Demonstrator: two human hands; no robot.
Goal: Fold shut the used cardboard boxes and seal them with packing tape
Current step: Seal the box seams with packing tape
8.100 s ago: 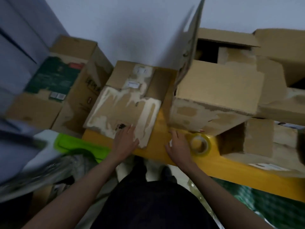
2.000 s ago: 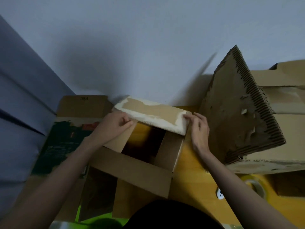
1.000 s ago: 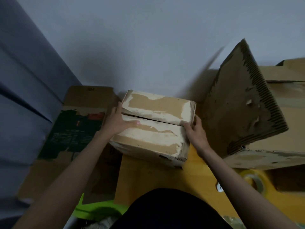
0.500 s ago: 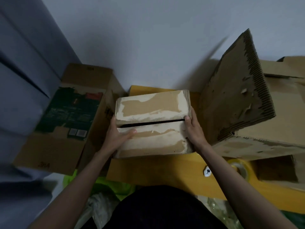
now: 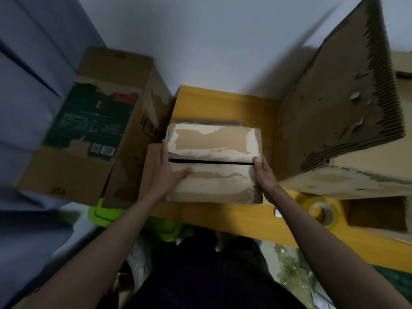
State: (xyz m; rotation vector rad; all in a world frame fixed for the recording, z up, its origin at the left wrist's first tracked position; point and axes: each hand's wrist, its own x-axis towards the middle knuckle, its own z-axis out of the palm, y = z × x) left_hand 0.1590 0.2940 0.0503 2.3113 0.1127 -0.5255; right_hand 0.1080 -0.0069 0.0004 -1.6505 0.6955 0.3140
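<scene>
Two hands, left hand [image 5: 166, 175] and right hand [image 5: 264, 177], clasping box [image 5: 213, 163], flap seam running left-right

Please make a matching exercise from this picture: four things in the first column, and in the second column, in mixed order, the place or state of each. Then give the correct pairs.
Column 1
1. small box
2. tape roll
3. green-printed box
4. left hand

Column 2
A. lies on the yellow table, near its front edge, right of the right hand
B. lies left of the table, beside the wall
C. flaps folded down, dark slit between them, no tape yet
D. holds the small box at its left side, thumb on top

Pairs: 1-C, 2-A, 3-B, 4-D
</scene>
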